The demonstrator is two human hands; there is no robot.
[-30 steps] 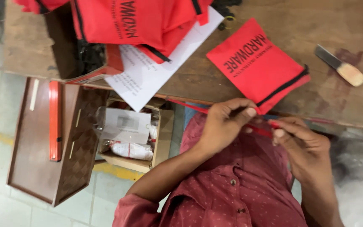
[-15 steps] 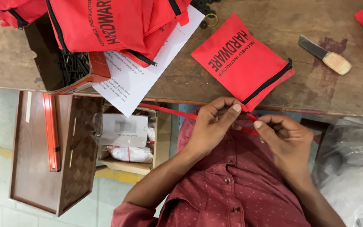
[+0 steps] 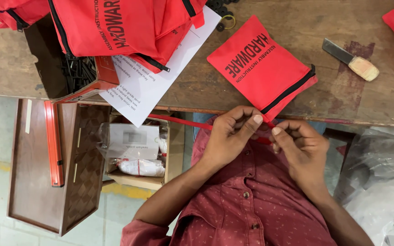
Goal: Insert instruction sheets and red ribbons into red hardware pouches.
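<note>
the wooden table (image 3: 297, 27) fills the top of the view; compared with a second ago the view has drifted so the table edge sits lower and closer to the body, and the hands have come up to meet it. on it, at upper left, lies a pile of red pouches (image 3: 115, 27) over a white printed sheet (image 3: 147, 86), beside an open box of dark small parts (image 3: 76, 73). under the table edge stand a brown wooden case (image 3: 37, 173) and a cardboard box of bagged parts (image 3: 137, 155).

the single red zip pouch (image 3: 261, 64) lies flat near the table's front edge, its black-zippered corner hanging just over it; it was well apart from the fingers a second ago and now its corner touches them. a red cord (image 3: 183, 122) runs from the left toward that corner.

the left hand (image 3: 229, 136) is closed in a pinch, thumb and forefinger gripping the cord right at the pouch corner. the right hand (image 3: 299, 146) is curled, fingertips pinched on the cord's short end just beside the left. judging by this, the work at the zipper corner has only just been taken up.

a wooden-handled scraper (image 3: 352, 61) lies untouched at the right.
</note>
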